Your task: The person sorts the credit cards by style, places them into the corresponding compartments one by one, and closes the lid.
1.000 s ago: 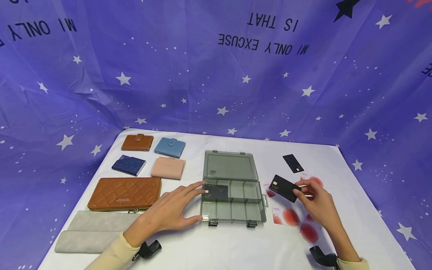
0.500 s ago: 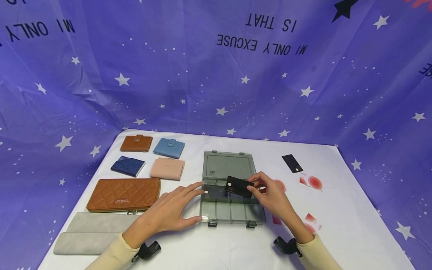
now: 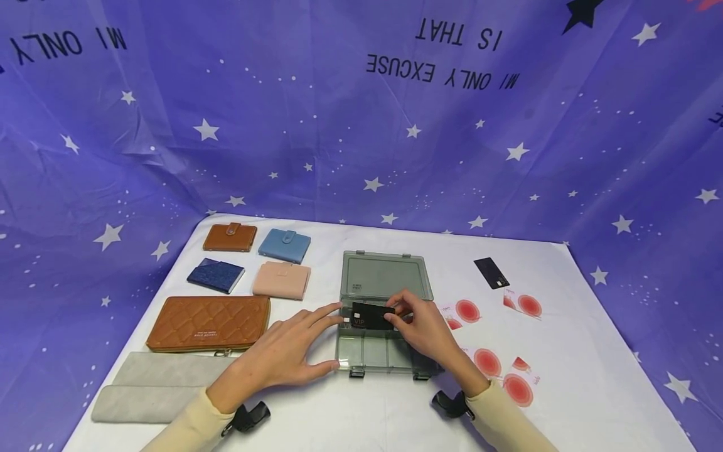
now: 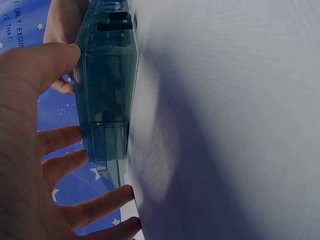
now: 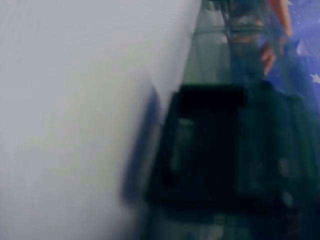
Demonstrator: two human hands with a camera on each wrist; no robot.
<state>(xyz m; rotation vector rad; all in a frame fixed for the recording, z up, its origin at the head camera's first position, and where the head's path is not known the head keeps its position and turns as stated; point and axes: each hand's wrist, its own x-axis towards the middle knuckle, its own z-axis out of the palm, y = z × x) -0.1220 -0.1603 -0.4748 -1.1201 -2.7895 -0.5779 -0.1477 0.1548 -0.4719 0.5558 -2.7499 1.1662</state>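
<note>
A grey-green see-through divided plastic box point(image 3: 373, 369) stands with its lid point(image 3: 384, 275) laid back. My right hand point(image 3: 423, 329) pinches a black VIP card point(image 3: 369, 316) by its right end, over the back-left compartments. Beneath it another black card point(image 3: 347, 324) lies in the box, mostly covered. My left hand point(image 3: 282, 351) spreads nearly straight fingers against the box's left side. In the left wrist view, the thumb and two fingertips touch the box rim point(image 4: 82, 100). The right wrist view is blurred; a black latch point(image 5: 205, 145) of the box fills its middle.
Left of the box lie brown point(image 3: 230, 238), blue point(image 3: 285, 245), navy point(image 3: 216, 275) and pink point(image 3: 281, 280) small wallets, a quilted brown purse point(image 3: 209, 323) and a grey long wallet point(image 3: 152, 403). On the right are a black card point(image 3: 491, 273) and several pink-red cards point(image 3: 518, 388).
My right hand has carried the black card leftward from above the pink-red cards to over the box's back-left compartments, covering the card inside. My left hand has stayed at the box's left side.
</note>
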